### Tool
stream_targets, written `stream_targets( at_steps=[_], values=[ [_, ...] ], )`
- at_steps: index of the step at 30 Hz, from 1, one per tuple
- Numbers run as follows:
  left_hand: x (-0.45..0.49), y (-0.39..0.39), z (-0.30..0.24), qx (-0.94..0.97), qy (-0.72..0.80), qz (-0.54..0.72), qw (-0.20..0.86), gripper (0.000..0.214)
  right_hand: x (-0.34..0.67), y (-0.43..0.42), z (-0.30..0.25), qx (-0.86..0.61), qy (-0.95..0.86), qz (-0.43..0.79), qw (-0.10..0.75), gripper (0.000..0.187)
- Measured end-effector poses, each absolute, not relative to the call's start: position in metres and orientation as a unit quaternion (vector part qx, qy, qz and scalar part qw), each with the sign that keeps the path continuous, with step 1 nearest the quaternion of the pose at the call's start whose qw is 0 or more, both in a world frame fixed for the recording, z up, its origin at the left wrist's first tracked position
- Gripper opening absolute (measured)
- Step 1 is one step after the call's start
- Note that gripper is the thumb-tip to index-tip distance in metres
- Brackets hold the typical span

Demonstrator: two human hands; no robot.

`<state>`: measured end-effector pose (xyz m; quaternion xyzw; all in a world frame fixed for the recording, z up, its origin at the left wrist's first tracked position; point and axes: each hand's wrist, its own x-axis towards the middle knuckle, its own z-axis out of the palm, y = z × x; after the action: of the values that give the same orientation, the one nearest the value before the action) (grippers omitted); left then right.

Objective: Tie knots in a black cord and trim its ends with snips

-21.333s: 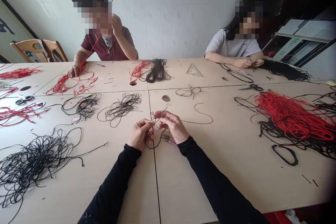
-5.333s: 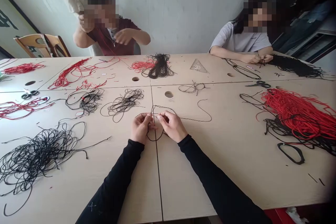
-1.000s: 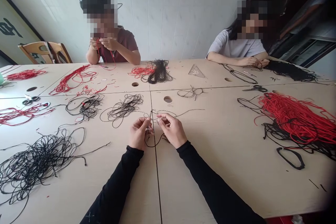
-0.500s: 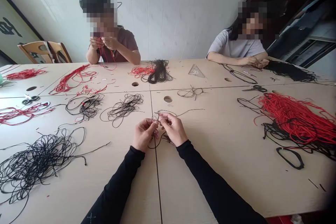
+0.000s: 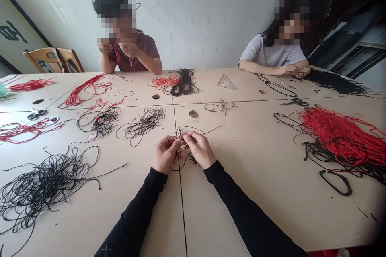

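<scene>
Close together over the table seam, both of my hands pinch a thin black cord. My left hand has thumb and forefinger closed on it. Just to the right, my right hand grips the cord between thumb and fingertips, which hide the exact spot. A loop of the cord hangs below the fingers, and a loose end runs right across the table. Beyond my left hand lies a tangled bundle of black cord. A smaller black coil rests farther off.
At left spreads a big black cord tangle; at right, a heap of red cord over black. Scissors lie right, another pair left. A clear set square lies at the back. Two people sit opposite, handling cords.
My hands stay nearly in place, with the right fingertips shifting slightly at the cord. The person opposite on the left has moved their hands farther apart with the red cord.
</scene>
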<state>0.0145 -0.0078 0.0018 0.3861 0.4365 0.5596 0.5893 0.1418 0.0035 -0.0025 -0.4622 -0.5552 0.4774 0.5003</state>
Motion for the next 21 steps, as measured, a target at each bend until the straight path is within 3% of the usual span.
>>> stream_targets(
  at_steps=[21],
  values=[
    [0.0136, -0.0083, 0.0039, 0.371, 0.419, 0.55, 0.62, 0.035, 0.1393, 0.0048, -0.0022, -0.426, -0.488, 0.569, 0.506, 0.029]
  ],
)
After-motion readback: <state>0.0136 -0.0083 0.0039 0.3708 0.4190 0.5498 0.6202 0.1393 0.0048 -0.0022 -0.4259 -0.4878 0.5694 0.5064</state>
